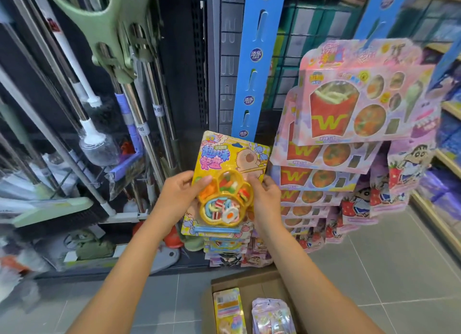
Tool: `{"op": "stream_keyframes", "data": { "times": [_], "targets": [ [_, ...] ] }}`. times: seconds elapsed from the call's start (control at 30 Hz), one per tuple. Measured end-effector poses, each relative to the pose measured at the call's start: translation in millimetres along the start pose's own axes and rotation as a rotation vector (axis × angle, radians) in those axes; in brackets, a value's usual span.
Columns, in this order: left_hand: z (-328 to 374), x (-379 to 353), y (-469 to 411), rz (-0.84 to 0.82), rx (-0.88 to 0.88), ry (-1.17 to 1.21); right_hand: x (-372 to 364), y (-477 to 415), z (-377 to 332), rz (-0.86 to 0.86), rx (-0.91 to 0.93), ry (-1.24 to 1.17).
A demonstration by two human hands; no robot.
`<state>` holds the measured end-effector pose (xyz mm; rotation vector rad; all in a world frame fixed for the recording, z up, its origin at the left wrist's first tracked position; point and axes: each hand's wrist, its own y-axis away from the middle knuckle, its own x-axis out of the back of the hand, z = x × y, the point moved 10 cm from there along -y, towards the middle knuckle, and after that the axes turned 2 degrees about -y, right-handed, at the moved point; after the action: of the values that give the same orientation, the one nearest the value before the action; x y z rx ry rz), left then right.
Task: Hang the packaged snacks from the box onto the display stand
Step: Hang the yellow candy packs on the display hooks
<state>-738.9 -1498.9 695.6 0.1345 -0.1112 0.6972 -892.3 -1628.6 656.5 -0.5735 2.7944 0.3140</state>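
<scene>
at frame centre, the left hand [178, 195] and right hand [264, 196] grip the side edges of a yellow carded snack pack with a paw-shaped candy tray [225, 184], just below a blue slotted hanging strip [257, 67]. an open cardboard box [252, 284] sits at the bottom.

glossy plastic-fronted snack pack [225, 181], brown cardboard box [252, 282], shiny metal mop poles [139, 104]
</scene>
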Motion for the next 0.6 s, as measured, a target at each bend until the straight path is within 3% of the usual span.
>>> {"op": "stream_keyframes", "data": {
  "times": [0.43, 0.6],
  "targets": [
    [15.7, -4.0, -10.6, 0.057, -0.11, -0.035, 2.9, -6.8, 29.2, 0.153, -0.167, -0.118],
    [-10.0, -8.6, -9.4, 0.049, -0.049, -0.046, 16.1, -7.9, 38.4, 0.163, -0.203, 0.0]
  ]
}}
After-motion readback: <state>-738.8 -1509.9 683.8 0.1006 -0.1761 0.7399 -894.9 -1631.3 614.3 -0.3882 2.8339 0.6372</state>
